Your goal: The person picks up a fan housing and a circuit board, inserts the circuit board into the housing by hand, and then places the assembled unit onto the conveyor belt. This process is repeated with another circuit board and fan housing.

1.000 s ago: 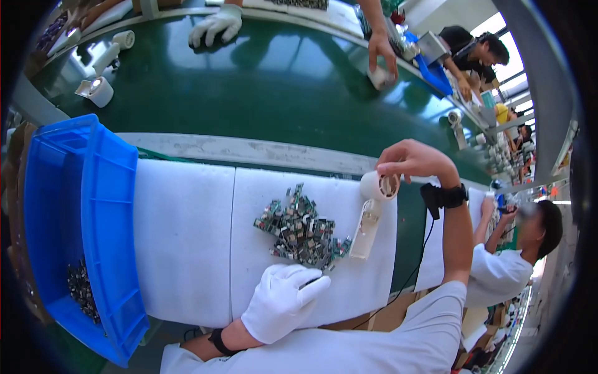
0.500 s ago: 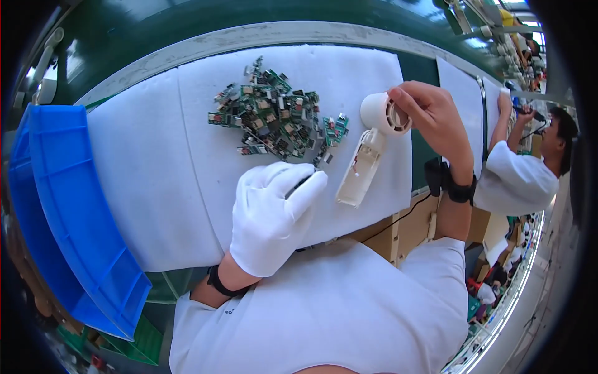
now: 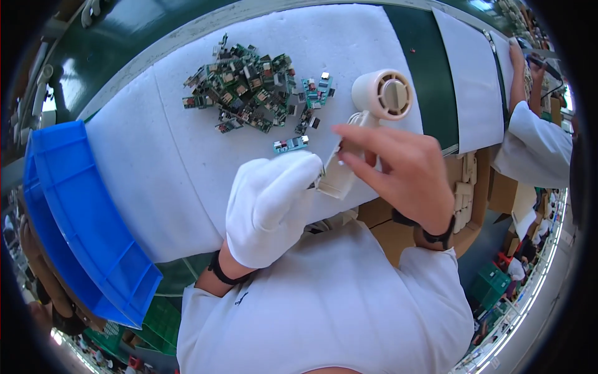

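Note:
My left hand, in a white glove, is closed with its fingertips at the lower end of a white handheld fan housing. A small green circuit board shows in part at those fingertips. My bare right hand bends over the open handle, its thumb and fingers closed around it. The housing's round, vented head points away from me. Beyond my left hand lies a heap of green circuit boards. One loose circuit board rests just past the glove.
White foam sheeting covers the work surface. A blue plastic bin stands at the left. Below the table's right edge, a cardboard box holds white parts. A co-worker in a white sleeve works at the far right.
My right hand has moved from the fan head down to the handle. My left hand has come to the handle's lower end. A loose circuit board now shows beyond the glove. The view has shifted.

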Demonstrator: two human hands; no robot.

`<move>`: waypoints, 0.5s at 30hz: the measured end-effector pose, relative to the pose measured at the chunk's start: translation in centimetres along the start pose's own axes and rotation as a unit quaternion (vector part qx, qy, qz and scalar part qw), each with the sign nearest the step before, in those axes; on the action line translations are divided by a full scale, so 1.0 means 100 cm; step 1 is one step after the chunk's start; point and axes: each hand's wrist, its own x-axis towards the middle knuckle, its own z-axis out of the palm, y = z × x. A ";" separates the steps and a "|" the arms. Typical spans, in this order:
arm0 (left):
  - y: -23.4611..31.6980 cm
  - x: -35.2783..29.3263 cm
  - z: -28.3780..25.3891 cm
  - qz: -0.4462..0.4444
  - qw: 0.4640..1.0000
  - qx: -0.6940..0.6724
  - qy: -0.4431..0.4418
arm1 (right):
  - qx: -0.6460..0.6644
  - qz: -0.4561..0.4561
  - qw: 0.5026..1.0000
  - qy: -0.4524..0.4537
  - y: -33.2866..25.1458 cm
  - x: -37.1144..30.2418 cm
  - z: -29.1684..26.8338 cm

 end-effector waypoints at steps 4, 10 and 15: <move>0.013 0.004 0.000 -0.012 0.993 -0.012 -0.117 | -0.003 -0.065 0.996 0.053 0.017 -0.009 0.016; 0.016 -0.001 -0.003 -0.030 0.985 -0.033 -0.167 | -0.029 -0.097 0.991 0.091 0.020 -0.019 0.026; 0.024 -0.001 -0.007 -0.224 0.937 -0.132 -0.232 | 0.041 -0.058 0.981 0.179 0.020 -0.022 0.037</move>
